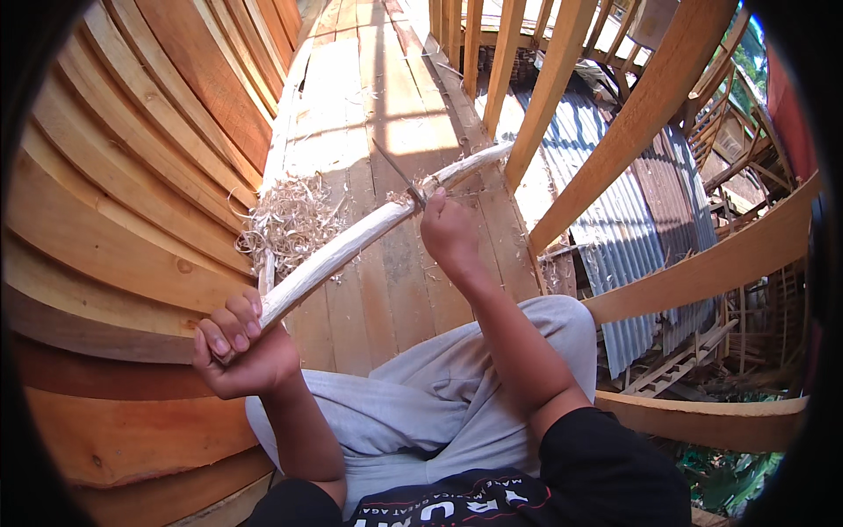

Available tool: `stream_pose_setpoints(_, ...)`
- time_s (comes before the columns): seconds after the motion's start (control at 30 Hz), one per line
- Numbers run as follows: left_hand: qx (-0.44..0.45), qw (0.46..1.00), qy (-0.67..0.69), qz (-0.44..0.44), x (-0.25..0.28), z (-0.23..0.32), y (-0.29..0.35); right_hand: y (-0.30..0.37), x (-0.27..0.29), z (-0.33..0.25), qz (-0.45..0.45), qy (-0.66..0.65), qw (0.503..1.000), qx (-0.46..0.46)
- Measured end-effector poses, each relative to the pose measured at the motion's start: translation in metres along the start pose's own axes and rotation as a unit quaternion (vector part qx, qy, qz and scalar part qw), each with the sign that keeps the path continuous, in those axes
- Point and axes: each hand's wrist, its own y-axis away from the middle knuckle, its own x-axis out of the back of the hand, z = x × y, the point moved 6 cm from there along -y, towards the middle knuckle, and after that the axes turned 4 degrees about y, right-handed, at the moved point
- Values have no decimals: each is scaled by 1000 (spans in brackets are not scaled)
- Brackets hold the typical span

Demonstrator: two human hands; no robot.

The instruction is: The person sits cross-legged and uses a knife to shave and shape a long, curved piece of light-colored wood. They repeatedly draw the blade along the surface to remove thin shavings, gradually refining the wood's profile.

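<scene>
A long, pale, peeled wooden pole point(342, 250) slants from lower left to upper right in front of me. My left hand point(248, 347) is wrapped round its near end. Closed at the pole's far half, my right hand point(448, 230) grips a knife whose handle is hidden in the fist. The narrow dark blade point(395, 169) lies across the pole and points up and to the left. Small shavings cling to the wood around the blade. Beyond the knife, the pole's far end reaches the railing.
Curled wood shavings point(294, 220) are heaped on the plank floor point(378, 299) by the left wall of overlapping boards point(123, 220). Slanted wooden railing slats point(549, 97) rise on the right. Past them, corrugated metal sheets point(606, 237) lie lower down. My grey-trousered legs point(421, 386) are folded below the pole.
</scene>
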Motion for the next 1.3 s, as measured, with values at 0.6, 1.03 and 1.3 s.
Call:
stream_pose_setpoints(0.6, 5, 986, 49, -159, -28, 121, -10, 87, 37, -85, -164, -49, 970, 171)
stream_pose_setpoints(1.03, -80, 995, 2, -55, -16, 96, -21, 56, 27, -46, -179, 23, 977, 109)
stream_pose_setpoints(1.3, -37, 998, -15, -55, 10, 90, -32, 50, -3, -44, -123, 23, 981, 148)
